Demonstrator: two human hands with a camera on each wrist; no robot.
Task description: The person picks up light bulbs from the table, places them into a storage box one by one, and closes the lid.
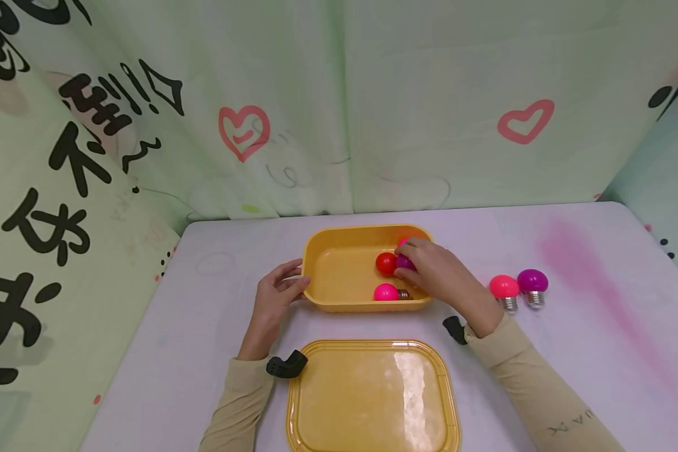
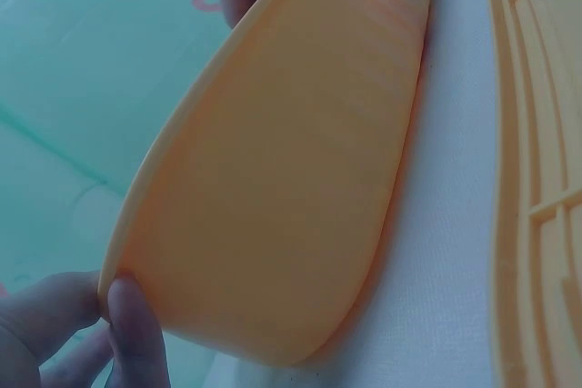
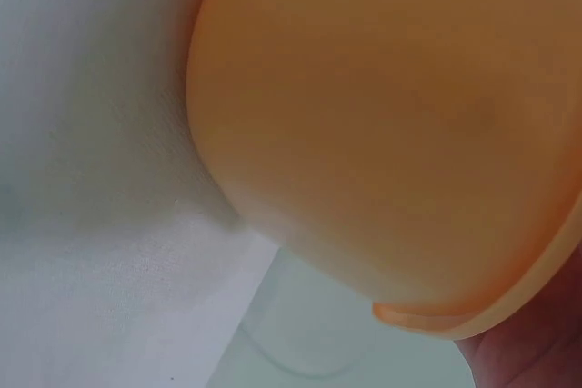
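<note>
A yellow plastic box [image 1: 339, 267] sits on the table in the head view. My left hand [image 1: 277, 295] pinches its left rim, thumb outside; the left wrist view shows the thumb [image 2: 136, 329] against the outer wall. Reaching over the right end, my right hand [image 1: 437, 270] grips a purple toy light bulb [image 1: 405, 262] inside the box; the bulb's base is hidden by the fingers. A red bulb [image 1: 386, 263] lies beside it, and a pink bulb [image 1: 385, 292] with a screw base lies near the front wall. Another pink bulb [image 1: 403, 242] shows partly behind my fingers.
To the right of the box, a coral-pink bulb [image 1: 504, 287] and a purple bulb [image 1: 533, 280] stand on their silver bases. A yellow rectangular lid [image 1: 361, 395] lies in front of the box. A printed curtain [image 1: 407, 125] hangs behind the table's far edge.
</note>
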